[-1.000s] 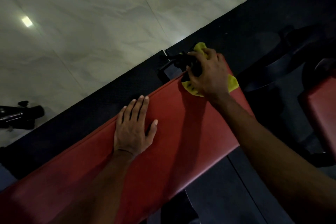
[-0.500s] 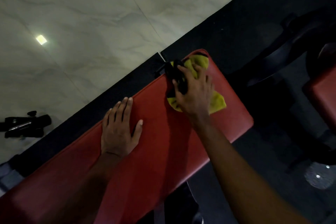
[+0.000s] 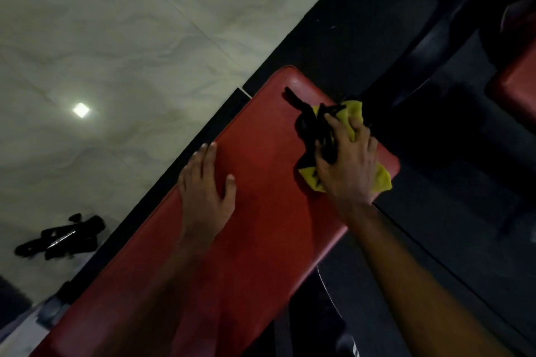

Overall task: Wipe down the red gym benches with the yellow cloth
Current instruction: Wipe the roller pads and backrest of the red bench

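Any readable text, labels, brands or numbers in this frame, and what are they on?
None readable.
Red bench: plain pad, no print.
Yellow cloth under the right hand: no tag visible; black straps bunched with it carry no lettering.
Left hand: flat on the bench, nothing written.
Black item on the floor: too dark and small to show any marking.

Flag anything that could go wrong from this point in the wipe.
The yellow cloth already overhangs the red bench edge under the right hand, so it could slip off. A black strap-like thing held with the cloth may snag or smear. The left hand rests flat on the pad, re-marking it.
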Available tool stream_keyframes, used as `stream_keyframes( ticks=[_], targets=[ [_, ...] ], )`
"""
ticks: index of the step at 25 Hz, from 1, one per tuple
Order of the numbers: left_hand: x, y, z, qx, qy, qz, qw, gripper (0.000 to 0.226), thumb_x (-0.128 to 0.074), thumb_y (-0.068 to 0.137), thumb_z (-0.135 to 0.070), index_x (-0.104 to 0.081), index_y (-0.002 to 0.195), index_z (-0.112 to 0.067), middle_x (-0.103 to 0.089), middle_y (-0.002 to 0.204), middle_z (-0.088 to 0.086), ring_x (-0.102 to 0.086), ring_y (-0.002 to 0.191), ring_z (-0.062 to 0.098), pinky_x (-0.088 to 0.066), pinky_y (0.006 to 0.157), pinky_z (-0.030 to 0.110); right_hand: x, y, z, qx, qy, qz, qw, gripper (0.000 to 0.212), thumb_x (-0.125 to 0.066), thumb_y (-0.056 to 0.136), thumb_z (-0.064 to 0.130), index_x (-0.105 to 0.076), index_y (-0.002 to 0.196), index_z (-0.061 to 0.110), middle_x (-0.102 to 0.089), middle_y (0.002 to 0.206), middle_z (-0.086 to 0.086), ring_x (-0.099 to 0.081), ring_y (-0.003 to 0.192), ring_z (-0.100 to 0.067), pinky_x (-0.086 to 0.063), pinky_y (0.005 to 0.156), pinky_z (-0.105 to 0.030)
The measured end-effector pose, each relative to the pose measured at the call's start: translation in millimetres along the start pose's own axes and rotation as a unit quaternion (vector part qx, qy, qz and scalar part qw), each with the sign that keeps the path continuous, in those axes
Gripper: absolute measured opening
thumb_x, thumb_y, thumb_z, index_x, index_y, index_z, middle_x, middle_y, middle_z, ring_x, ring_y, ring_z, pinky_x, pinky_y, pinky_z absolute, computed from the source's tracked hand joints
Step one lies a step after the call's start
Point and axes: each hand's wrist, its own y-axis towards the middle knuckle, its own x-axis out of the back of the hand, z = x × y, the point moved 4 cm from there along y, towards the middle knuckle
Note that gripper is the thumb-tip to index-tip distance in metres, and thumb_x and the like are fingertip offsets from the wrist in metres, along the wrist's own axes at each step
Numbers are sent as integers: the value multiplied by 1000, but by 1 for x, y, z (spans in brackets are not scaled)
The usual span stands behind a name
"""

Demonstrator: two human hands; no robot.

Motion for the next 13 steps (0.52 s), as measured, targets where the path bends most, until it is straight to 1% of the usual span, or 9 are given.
stream_keyframes(
  ticks=[1,3,5,7,9,11,13],
  targets=[
    [-6,18,-12,-18,4,1,1000,65,-49,97,-38,-33,156,-17,-42,155,11,-39,142,30,-34,114,54,-1,-11,-1,1,-3,12,1000,58,-63,91,39,-47,146,33,-43,145,-11,-46,119,-33,-42,98,-48],
    [-18,60,-37,-69,-5,10,998,59,-47,100,-38,-39,154,-18,-48,150,14,-47,136,30,-40,111,49,-5,-19,5,23,-25,34,999,58,-63,91,42,-46,146,33,-42,145,-12,-46,115,-35,-42,91,-50],
    [-28,95,-58,-97,-24,22,995,54,-44,102,-36,-42,153,-17,-55,144,15,-53,130,29,-43,107,42,-6,-6,13,50,-44,44,997,57,-63,91,43,-47,144,32,-42,145,-11,-46,117,-35,-44,89,-50],
    [-32,111,-68,-97,-4,24,995,54,-42,103,-35,-39,154,-18,-59,137,13,-58,121,28,-48,98,42,-5,20,22,38,-36,39,998,56,-64,89,41,-48,142,33,-42,145,-9,-45,121,-36,-45,93,-52],
    [-35,110,-70,-94,46,4,995,54,-39,104,-36,-36,155,-20,-61,132,14,-61,111,30,-50,89,43,-5,49,32,2,-21,26,999,55,-62,88,41,-49,141,34,-42,145,-7,-45,122,-35,-43,95,-52],
    [-34,106,-71,-98,63,-7,993,54,-36,104,-38,-36,155,-20,-61,133,13,-62,110,30,-50,86,44,-8,73,44,-15,-16,31,999,55,-60,87,42,-49,140,34,-42,146,-6,-44,124,-34,-42,97,-52],
    [-35,108,-69,-92,57,1,994,56,-33,104,-43,-35,155,-21,-60,134,11,-61,112,28,-51,88,43,-10,92,53,1,-17,41,999,55,-59,86,44,-50,139,33,-44,145,-5,-44,125,-33,-42,98,-52]
  ],
)
